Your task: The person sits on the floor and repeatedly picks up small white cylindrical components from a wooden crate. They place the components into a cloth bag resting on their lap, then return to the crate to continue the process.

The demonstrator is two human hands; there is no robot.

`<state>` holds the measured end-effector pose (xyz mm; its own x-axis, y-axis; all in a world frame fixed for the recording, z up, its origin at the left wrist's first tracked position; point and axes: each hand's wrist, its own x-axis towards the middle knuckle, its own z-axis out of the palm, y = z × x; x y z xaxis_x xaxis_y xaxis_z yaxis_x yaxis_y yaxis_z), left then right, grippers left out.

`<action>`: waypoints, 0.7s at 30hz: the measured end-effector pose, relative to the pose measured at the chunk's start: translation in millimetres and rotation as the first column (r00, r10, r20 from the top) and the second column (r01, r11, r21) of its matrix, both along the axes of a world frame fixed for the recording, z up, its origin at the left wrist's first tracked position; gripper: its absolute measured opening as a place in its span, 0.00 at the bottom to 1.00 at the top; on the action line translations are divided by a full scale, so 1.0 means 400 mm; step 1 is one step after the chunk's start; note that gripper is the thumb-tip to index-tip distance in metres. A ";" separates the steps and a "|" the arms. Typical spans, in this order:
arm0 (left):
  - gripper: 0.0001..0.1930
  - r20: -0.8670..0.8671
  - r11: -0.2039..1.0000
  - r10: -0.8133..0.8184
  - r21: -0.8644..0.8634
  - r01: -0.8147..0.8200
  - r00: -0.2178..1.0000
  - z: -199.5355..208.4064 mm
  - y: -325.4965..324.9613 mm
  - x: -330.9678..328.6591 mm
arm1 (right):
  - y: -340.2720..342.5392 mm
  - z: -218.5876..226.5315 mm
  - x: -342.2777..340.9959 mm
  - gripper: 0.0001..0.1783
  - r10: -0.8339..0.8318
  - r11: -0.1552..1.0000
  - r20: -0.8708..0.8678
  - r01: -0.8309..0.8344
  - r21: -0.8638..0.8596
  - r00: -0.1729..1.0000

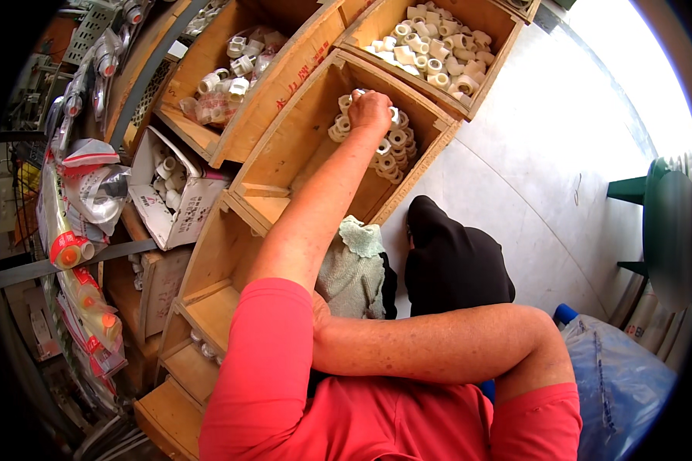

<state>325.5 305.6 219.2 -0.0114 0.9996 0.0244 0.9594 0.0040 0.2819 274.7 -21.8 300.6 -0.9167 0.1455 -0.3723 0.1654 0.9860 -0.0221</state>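
My left hand reaches into the far end of a wooden box. Its fingers are curled down at a white plastic pipe fitting, mostly hidden under the hand. Around it, white fittings with nut-like rings are set close together in rows along that end. My right forearm crosses in front of my body, and my right hand shows only a little behind the left arm; its fingers are hidden. A pale green cloth hangs beside it, near my knee in black trousers.
Another wooden box beyond holds loose white fittings. To the left stand a wooden box with bagged fittings and a white carton. Packaged goods hang at far left. A green stool and blue plastic bag are right.
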 end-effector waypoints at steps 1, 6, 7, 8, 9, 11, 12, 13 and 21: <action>0.07 0.023 1.000 -0.003 0.023 0.003 1.000 -0.008 -0.001 -0.007 | -0.003 -0.002 -0.001 0.33 0.000 1.000 -0.005 0.000 0.012 1.000; 0.05 0.163 0.992 -0.016 0.126 -0.005 0.986 -0.022 -0.010 -0.034 | -0.010 -0.016 -0.001 0.33 -0.011 0.998 -0.021 0.012 0.055 1.000; 0.05 0.190 0.991 -0.009 0.129 -0.016 0.982 -0.025 -0.010 -0.043 | -0.014 -0.017 -0.003 0.33 -0.011 0.998 -0.024 0.013 0.064 1.000; 0.04 0.218 0.991 -0.005 0.133 -0.025 0.976 -0.028 -0.010 -0.050 | -0.014 -0.022 -0.002 0.33 -0.017 0.997 -0.025 0.019 0.071 1.000; 0.04 0.247 0.990 -0.001 0.135 -0.033 0.969 -0.032 -0.010 -0.054 | -0.017 -0.024 -0.001 0.33 -0.018 0.996 -0.027 0.020 0.082 0.999; 0.04 0.277 0.977 -0.013 0.209 -0.047 0.961 -0.043 -0.012 -0.061 | -0.023 -0.029 -0.002 0.33 -0.027 0.995 -0.030 0.030 0.096 0.999; 0.03 0.292 0.968 -0.019 0.245 -0.055 0.956 -0.049 -0.014 -0.064 | -0.027 -0.031 -0.005 0.33 -0.029 0.994 -0.031 0.032 0.104 0.999; 0.03 0.292 0.963 -0.031 0.264 -0.049 0.956 -0.056 -0.014 -0.067 | -0.030 -0.034 -0.005 0.33 -0.031 0.993 -0.036 0.035 0.115 0.999; 0.06 0.656 0.962 0.052 0.170 -0.215 0.753 -0.117 0.039 -0.148 | -0.079 -0.040 -0.020 0.34 -0.025 0.968 -0.051 0.037 0.249 0.998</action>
<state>266.4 321.1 172.4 -0.2388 0.9541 0.1806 0.5457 -0.0219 0.8377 266.5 -53.4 284.8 -0.9260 0.2568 -0.2766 0.2006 0.9557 0.2155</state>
